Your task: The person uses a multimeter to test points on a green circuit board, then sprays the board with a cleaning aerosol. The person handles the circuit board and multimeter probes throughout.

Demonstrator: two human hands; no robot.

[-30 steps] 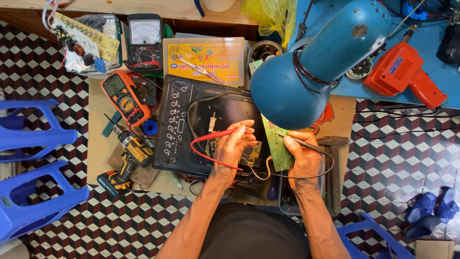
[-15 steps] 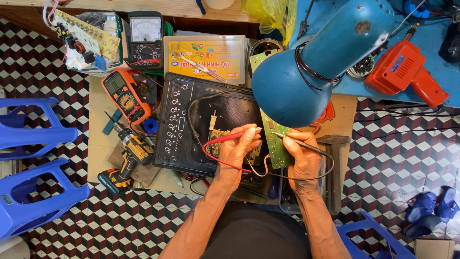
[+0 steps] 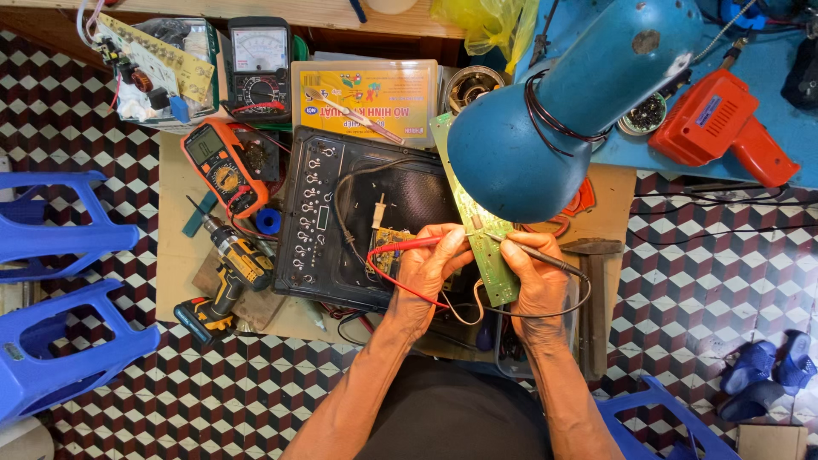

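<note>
My left hand [image 3: 433, 262] grips a red test probe [image 3: 407, 245] whose tip points at a long green circuit board [image 3: 482, 247]. My right hand [image 3: 533, 274] holds a black test probe [image 3: 552, 257] against the same board from the right. The board stands tilted over a black appliance panel [image 3: 341, 226] lying on the small wooden table [image 3: 175, 217]. Red and black leads loop below my hands. A blue desk lamp [image 3: 558, 102] hangs over the board and hides its upper part.
An orange digital multimeter [image 3: 223, 166], an analog meter [image 3: 259, 64], a yellow cordless drill [image 3: 223, 277], a yellow-lidded parts box [image 3: 362, 102] and a red soldering gun [image 3: 720, 123] surround the work. Blue plastic stools [image 3: 51, 281] stand left on the checkered floor.
My left hand has shifted right with the red probe, closer to the green board. The right hand stays on the board with the black probe.
</note>
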